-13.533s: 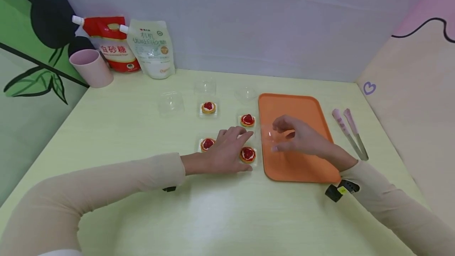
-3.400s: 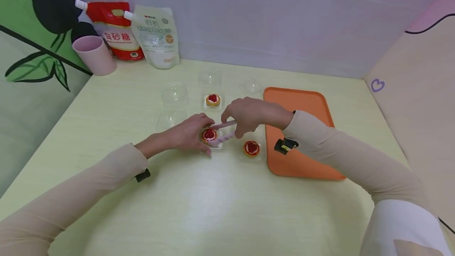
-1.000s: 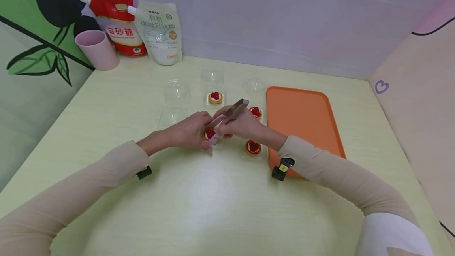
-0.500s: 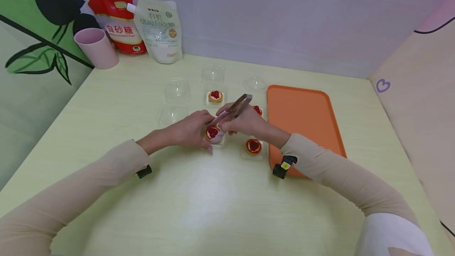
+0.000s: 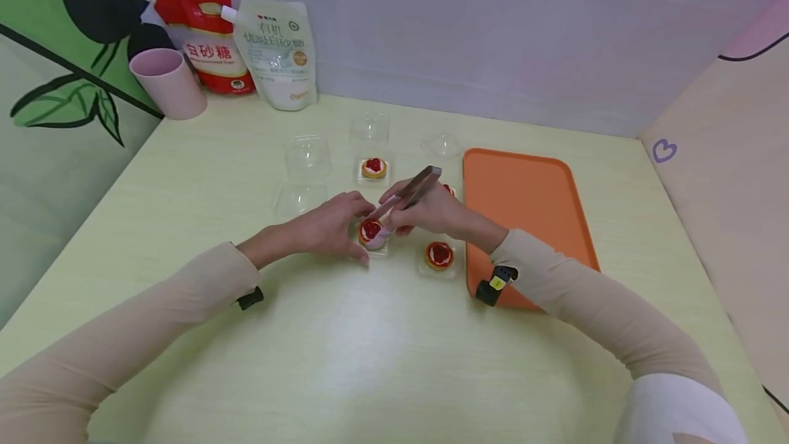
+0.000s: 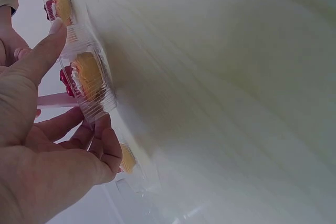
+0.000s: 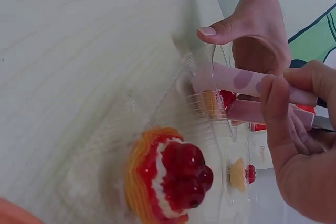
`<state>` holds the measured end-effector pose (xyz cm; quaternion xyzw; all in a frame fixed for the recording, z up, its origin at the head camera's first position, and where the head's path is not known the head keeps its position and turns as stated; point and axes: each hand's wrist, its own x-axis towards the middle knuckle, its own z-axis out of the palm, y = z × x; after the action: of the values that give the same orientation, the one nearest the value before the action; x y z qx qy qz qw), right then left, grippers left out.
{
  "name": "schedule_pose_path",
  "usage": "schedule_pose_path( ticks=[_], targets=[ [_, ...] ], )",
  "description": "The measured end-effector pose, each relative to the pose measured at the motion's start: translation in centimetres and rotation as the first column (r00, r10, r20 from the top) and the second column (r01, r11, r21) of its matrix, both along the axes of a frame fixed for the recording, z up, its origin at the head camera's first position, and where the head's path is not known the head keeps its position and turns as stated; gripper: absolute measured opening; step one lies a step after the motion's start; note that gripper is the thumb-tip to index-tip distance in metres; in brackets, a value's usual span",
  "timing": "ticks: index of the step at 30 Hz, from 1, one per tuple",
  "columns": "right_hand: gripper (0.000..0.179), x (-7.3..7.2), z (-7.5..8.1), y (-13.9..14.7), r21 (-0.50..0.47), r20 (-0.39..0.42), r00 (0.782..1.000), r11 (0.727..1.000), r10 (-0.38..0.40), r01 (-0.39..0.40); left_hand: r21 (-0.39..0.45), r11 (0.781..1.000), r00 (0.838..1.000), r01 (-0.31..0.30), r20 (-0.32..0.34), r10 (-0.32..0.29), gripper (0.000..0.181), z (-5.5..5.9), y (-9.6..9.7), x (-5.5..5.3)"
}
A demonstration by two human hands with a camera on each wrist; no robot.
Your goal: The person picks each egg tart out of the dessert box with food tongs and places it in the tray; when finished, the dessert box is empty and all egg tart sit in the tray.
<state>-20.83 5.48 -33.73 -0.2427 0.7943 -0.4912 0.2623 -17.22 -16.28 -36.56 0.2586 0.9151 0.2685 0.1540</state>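
My right hand [image 5: 428, 212] holds a pair of tongs [image 5: 422, 185], metal end up. Their pink tips [image 7: 231, 80] stand on either side of a small fruit tart [image 5: 371, 230] with red berries and white cream. This tart sits in the base of an open clear plastic box [image 6: 97, 103]. Thumb and fingers of my left hand [image 5: 327, 226] grip the box at opposite edges. To the right is a second tart [image 5: 439, 255] in its own clear box, nearest my right hand in the right wrist view. Another tart [image 5: 373, 168] sits behind; a further one is mostly hidden by my right hand.
An orange tray [image 5: 524, 190] lies at the right. Clear domed lids [image 5: 370, 129] and other clear plastic pieces [image 5: 301, 199] lie behind and left of the tarts. A pink cup [image 5: 168, 84], a red sugar bag [image 5: 212, 46] and a pale green bag [image 5: 277, 53] stand back left.
The tongs, earlier lying right of the tray, are now in my right hand. Over the last second, the tart between their tips has shifted slightly right; my left hand has hardly moved.
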Motion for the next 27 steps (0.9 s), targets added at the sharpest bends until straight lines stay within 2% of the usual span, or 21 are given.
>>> schedule_pose_path(
  ticks=[8, 15, 21, 27],
  targets=[
    [0.029, 0.3, 0.1, 0.4, -0.013, 0.051, 0.997, 0.998, -0.053, 0.053, -0.002, 1.000, 1.000, -0.003, 0.002, 0.003, 0.076, 0.2, 0.1, 0.1],
    [0.031, 0.4, 1.8, 1.9, -0.038, 0.069, 0.993, 0.994, -0.100, 0.103, -0.026, 1.000, 1.000, -0.010, 0.002, 0.010, 0.080, 0.3, 0.3, 0.1],
    [0.033, -0.4, 3.9, 4.6, -0.100, 0.084, 0.977, 0.974, -0.196, 0.204, -0.027, 1.000, 1.000, -0.008, -0.008, 0.008, 0.079, 0.4, 0.3, 0.3],
    [0.028, -2.0, 5.3, 9.6, -0.034, 0.004, 0.942, 0.942, -0.335, 0.335, -0.002, 1.000, 0.999, 0.008, -0.035, -0.008, 0.076, 0.2, 0.2, 0.4]
  ],
)
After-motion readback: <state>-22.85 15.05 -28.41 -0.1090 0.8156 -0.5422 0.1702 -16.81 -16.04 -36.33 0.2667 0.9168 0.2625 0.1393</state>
